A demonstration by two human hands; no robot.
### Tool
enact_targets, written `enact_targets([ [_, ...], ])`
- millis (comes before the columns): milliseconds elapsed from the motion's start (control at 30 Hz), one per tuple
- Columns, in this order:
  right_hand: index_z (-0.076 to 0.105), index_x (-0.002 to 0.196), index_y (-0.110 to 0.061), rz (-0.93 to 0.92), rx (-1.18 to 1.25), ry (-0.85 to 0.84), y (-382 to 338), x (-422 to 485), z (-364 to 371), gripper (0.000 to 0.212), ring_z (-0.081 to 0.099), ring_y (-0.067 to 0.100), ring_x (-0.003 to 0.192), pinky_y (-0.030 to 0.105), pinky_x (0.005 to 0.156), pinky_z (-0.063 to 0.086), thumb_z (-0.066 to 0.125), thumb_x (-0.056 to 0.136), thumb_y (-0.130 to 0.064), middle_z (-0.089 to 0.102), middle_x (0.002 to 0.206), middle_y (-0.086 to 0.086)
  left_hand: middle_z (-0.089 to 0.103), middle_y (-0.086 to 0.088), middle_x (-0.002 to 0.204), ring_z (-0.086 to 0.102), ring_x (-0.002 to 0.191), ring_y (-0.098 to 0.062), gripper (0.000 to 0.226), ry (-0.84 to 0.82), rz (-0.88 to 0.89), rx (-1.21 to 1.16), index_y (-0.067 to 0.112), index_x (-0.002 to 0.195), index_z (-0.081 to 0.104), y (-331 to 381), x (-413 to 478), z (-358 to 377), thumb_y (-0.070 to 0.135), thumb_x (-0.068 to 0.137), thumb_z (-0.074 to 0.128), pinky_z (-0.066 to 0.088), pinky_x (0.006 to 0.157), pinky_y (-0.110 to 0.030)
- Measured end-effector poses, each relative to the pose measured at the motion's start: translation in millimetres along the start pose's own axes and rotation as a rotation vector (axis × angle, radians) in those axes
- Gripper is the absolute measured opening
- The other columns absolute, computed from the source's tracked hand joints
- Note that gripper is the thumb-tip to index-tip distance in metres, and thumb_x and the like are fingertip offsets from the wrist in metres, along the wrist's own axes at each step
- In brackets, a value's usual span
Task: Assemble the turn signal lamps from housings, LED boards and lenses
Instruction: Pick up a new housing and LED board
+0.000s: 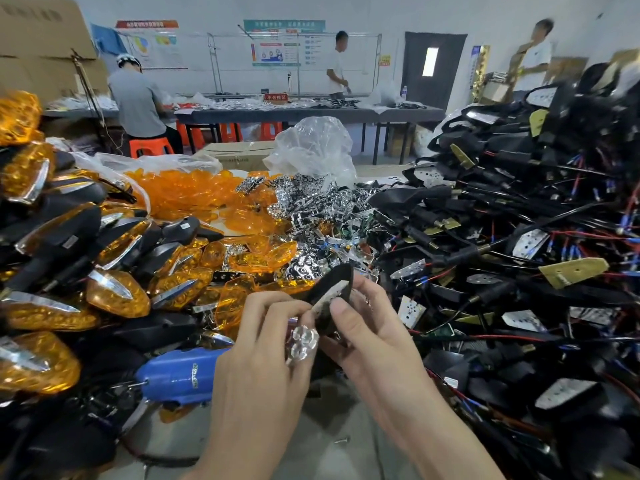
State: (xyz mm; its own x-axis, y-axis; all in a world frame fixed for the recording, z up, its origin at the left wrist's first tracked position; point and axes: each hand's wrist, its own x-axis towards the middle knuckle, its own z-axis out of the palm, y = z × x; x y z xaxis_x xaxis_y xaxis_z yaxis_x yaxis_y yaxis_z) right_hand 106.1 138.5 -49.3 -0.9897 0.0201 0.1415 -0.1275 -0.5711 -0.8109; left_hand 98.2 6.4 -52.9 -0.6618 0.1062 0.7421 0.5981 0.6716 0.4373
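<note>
The right hand [367, 327] is gripping a black housing [334, 277] with a white board [330, 294] sitting inside, held up between the heaps. The left hand [263, 341] is pinching a shiny reflector [303, 342] just beside it. Finished lamps [114, 292] are lying on the left, while many wired housings [519, 220] and orange lenses [194, 192] are waiting.

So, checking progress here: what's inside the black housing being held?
A white LED board lies inside the housing, with no lens over it. The left hand and right hand cover its lower end, so any wires there cannot be seen.
</note>
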Motion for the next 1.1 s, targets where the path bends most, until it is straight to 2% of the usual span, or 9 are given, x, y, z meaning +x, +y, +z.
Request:
enact_targets([
  [167, 0.056, 0.126, -0.014, -0.019, 0.077, 0.013, 1, 2, -1, 0.043, 0.068, 0.02, 0.101, 0.041, 0.089, 0.058, 0.063, 0.083, -0.021, 0.072, 0.11, 0.009, 0.052, 0.019, 0.105, 0.056, 0.104, -0.001, 0.019, -0.005, -0.163, -0.272, 0.034, 0.091, 0.058, 3, 4, 0, 0.047, 0.097, 0.045, 0.038, 0.08, -0.004],
  [267, 0.055, 0.13, -0.014, -0.001, 0.115, -0.011, 0, 0, 0, 0.039, 0.066, 0.022, 0.106, 0.039, 0.091, 0.056, 0.069, 0.093, -0.016, 0.07, 0.119, 0.012, 0.056, 0.017, 0.104, 0.057, 0.104, -0.004, 0.02, -0.074, -0.227, -0.362, 0.038, 0.089, 0.061, 1, 7, 0, 0.048, 0.099, 0.048, 0.041, 0.077, -0.006],
  [433, 0.054, 0.126, -0.015, -0.016, 0.113, -0.061, 3, 0, 1, 0.039, 0.07, 0.018, 0.105, 0.033, 0.088, 0.058, 0.061, 0.088, -0.022, 0.073, 0.119, 0.01, 0.055, 0.02, 0.098, 0.058, 0.1, -0.003, 0.015, -0.041, -0.166, -0.3, 0.034, 0.087, 0.059, 0, 7, 1, 0.045, 0.095, 0.052, 0.04, 0.079, -0.007],
  [600, 0.057, 0.112, -0.027, -0.093, -0.164, 0.042, 12, 1, -2, 0.023, 0.069, 0.024, 0.103, 0.047, 0.098, 0.055, 0.062, 0.092, -0.037, 0.074, 0.109, 0.004, 0.061, 0.032, 0.102, 0.062, 0.088, 0.009, 0.017, -0.078, -0.231, -0.35, 0.046, 0.095, 0.047, 9, 2, 3, 0.057, 0.086, 0.056, 0.046, 0.065, -0.008],
  [667, 0.064, 0.099, -0.031, -0.107, -0.17, 0.126, 13, 1, -3, 0.011, 0.067, 0.023, 0.095, 0.05, 0.094, 0.054, 0.063, 0.09, -0.037, 0.072, 0.098, 0.005, 0.058, 0.031, 0.103, 0.06, 0.087, 0.01, 0.016, -0.121, -0.167, -0.286, 0.046, 0.1, 0.046, 10, -1, 5, 0.058, 0.09, 0.05, 0.047, 0.064, -0.011],
  [733, 0.067, 0.096, -0.032, -0.129, -0.071, 0.176, 9, 3, -4, 0.003, 0.069, 0.022, 0.086, 0.043, 0.084, 0.058, 0.066, 0.094, -0.034, 0.072, 0.091, 0.004, 0.055, 0.026, 0.101, 0.058, 0.087, 0.007, 0.013, -0.13, -0.065, -0.191, 0.043, 0.104, 0.047, 10, -2, 2, 0.054, 0.098, 0.042, 0.047, 0.063, -0.017],
  [833, 0.06, 0.105, -0.016, -0.182, 0.18, 0.287, -6, 6, -9, 0.007, 0.072, 0.02, 0.075, 0.035, 0.067, 0.061, 0.054, 0.101, -0.018, 0.071, 0.081, 0.005, 0.053, 0.021, 0.097, 0.059, 0.08, 0.0, 0.021, -0.173, 0.069, -0.054, 0.038, 0.102, 0.052, 7, -2, -5, 0.053, 0.1, 0.038, 0.049, 0.055, -0.026],
  [967, 0.058, 0.102, -0.011, -0.204, 0.319, 0.453, -23, 8, -18, 0.012, 0.073, 0.023, 0.077, 0.036, 0.066, 0.062, 0.047, 0.107, -0.011, 0.067, 0.085, 0.008, 0.056, 0.023, 0.084, 0.056, 0.066, 0.003, 0.033, -0.315, 0.185, 0.109, 0.037, 0.101, 0.061, 2, -1, -10, 0.062, 0.093, 0.042, 0.04, 0.046, -0.015],
  [1100, 0.058, 0.104, -0.012, -0.204, 0.387, 0.514, -29, 7, -23, 0.01, 0.074, 0.026, 0.079, 0.04, 0.069, 0.063, 0.049, 0.107, -0.012, 0.066, 0.09, 0.011, 0.056, 0.021, 0.079, 0.056, 0.063, 0.002, 0.031, -0.378, 0.229, 0.169, 0.035, 0.097, 0.067, -1, -2, -9, 0.057, 0.091, 0.045, 0.035, 0.043, -0.015],
])
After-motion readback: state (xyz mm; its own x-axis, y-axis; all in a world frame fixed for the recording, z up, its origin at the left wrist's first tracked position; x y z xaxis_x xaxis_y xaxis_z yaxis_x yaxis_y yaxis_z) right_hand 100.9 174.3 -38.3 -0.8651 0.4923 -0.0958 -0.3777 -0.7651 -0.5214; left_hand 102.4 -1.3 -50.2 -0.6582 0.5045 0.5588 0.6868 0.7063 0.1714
